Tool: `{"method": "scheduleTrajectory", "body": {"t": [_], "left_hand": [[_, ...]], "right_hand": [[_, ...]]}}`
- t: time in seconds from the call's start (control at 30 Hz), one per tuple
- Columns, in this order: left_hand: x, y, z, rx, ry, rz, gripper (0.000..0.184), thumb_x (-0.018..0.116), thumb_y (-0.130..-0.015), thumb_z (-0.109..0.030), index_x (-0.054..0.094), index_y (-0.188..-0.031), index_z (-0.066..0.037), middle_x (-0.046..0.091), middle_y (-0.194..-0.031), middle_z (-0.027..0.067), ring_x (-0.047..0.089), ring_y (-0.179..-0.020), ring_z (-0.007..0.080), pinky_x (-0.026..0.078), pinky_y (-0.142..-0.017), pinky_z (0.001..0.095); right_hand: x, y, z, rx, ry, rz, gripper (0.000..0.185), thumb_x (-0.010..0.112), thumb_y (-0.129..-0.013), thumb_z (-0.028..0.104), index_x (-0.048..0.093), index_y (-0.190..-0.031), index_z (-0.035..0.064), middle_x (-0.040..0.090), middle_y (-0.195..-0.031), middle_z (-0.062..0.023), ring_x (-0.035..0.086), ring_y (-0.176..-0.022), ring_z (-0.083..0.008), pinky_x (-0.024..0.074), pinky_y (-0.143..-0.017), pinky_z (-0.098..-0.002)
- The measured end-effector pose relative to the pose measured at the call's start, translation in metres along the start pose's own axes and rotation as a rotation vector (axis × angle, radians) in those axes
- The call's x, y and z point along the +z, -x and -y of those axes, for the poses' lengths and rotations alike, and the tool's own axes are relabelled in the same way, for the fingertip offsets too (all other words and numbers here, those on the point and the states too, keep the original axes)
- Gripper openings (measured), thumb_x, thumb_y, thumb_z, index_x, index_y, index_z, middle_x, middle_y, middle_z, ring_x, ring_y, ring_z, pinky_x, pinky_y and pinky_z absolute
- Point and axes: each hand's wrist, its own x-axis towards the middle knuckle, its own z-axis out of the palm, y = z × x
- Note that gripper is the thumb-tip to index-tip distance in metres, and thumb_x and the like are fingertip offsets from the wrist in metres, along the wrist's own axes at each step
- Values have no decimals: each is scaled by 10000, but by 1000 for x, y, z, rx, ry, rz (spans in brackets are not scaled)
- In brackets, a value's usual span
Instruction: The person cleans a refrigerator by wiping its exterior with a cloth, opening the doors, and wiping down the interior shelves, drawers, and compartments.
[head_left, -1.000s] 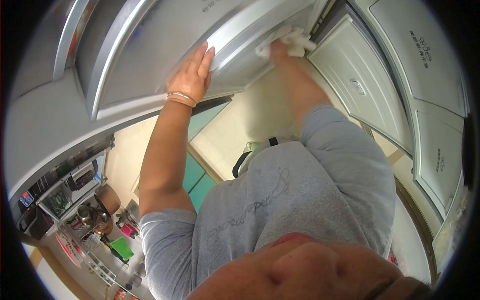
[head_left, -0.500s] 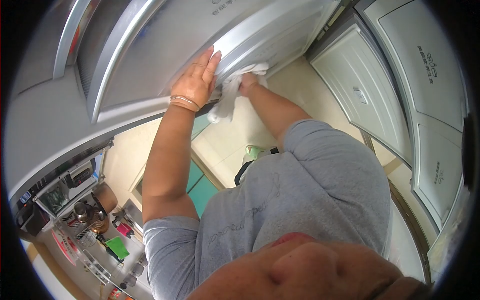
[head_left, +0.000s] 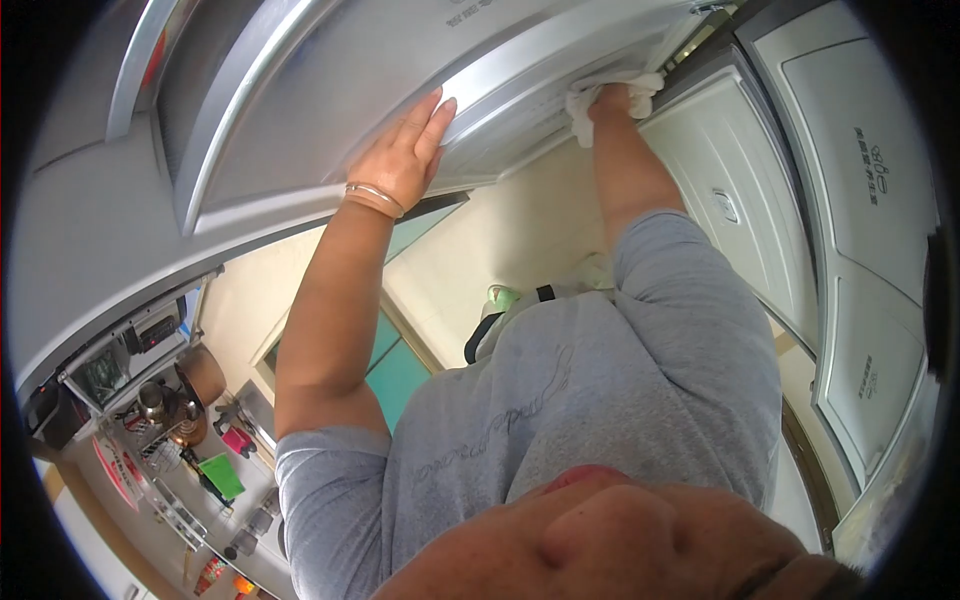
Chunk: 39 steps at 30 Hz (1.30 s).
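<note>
My left hand (head_left: 397, 155) lies flat on the silvery-grey appliance door (head_left: 330, 110), fingers stretched out beside its bright curved ridge. It holds nothing, and a bracelet circles the wrist. Farther forward and to the right, my right hand (head_left: 609, 100) is closed on a white cloth (head_left: 645, 92). The bunched cloth touches the lower part of the door near its far right end, with loose folds on both sides of the hand. Most of my right fingers are hidden by the cloth.
Another pale door (head_left: 735, 190) stands at the right, beside panels with printed characters (head_left: 850, 170). A green shoe (head_left: 502, 295) is on the light floor (head_left: 450, 265). At lower left are a copper-coloured pot (head_left: 200, 375), a rack and a green item (head_left: 221, 476).
My right hand and the cloth swept left and nearer, then back to the far right along the door. My left hand shifted slightly right and stays on the door.
</note>
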Motion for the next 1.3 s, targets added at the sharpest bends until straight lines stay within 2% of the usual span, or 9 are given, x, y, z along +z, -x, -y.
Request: {"method": "scheduleTrajectory", "body": {"t": [0.13,0.23,0.4,0.63,0.87,1.1,1.17,1.23,1.3], "left_hand": [[3,0,3,20,-19,-17,621,696,-768,-116,445,-1334,-160,458,-1384,67,566,-1127,269,508,-914,350],[6,1,4,27,-27,-13,614,693,-773,-126,445,-1334,-167,454,-1388,60,576,-1108,260,523,-885,343],[9,1,5,27,-51,-22,608,690,-779,-139,445,-1335,-174,445,-1395,49,590,-1081,247,538,-854,333],[10,2,7,23,-69,-12,618,693,-781,-165,435,-1343,-183,437,-1404,35,592,-1079,244,537,-856,332],[10,1,6,22,-32,-33,616,705,-764,-146,455,-1326,-173,465,-1381,56,584,-1096,257,521,-888,344],[6,-1,3,21,-22,-29,618,711,-751,-114,465,-1316,-162,481,-1364,69,578,-1105,267,513,-900,351],[5,-1,2,6,-15,-6,627,711,-745,-106,463,-1318,-159,477,-1367,70,575,-1110,271,514,-900,352],[6,0,4,14,-10,-25,633,712,-743,-107,460,-1321,-162,473,-1371,69,574,-1111,271,513,-902,352],[8,1,6,22,0,-41,639,712,-741,-107,457,-1324,-165,468,-1374,68,573,-1112,271,513,-903,351]], "right_hand": [[-15,-66,-20,85,-501,-89,527,435,-927,362,398,-1390,113,416,-1433,-48,403,-1295,-214,305,-1083,-319],[-32,-30,20,241,-709,-110,503,448,-925,363,428,-1356,106,452,-1389,-57,443,-1249,-225,349,-1044,-337],[10,47,37,382,-1022,-33,465,470,-921,365,479,-1299,95,512,-1315,-73,511,-1174,-244,422,-979,-366],[77,171,79,605,-1215,166,406,497,-913,371,554,-1199,88,601,-1191,-82,599,-1061,-267,508,-885,-417],[101,257,123,748,-1299,325,357,478,-926,341,559,-1177,102,612,-1157,-76,600,-1044,-258,502,-901,-394],[132,307,112,517,-785,539,328,444,-945,276,523,-1220,116,586,-1207,-73,564,-1101,-230,469,-938,-392],[183,288,40,231,-637,653,334,447,-944,289,523,-1218,112,581,-1217,-73,553,-1116,-228,454,-953,-392],[178,282,37,-62,-478,756,341,451,-943,301,523,-1216,109,576,-1226,-74,542,-1131,-225,439,-967,-392],[117,290,102,775,-1111,873,381,605,-859,227,526,-1193,64,577,-1170,-149,562,-1081,-287,471,-891,-354]]}}
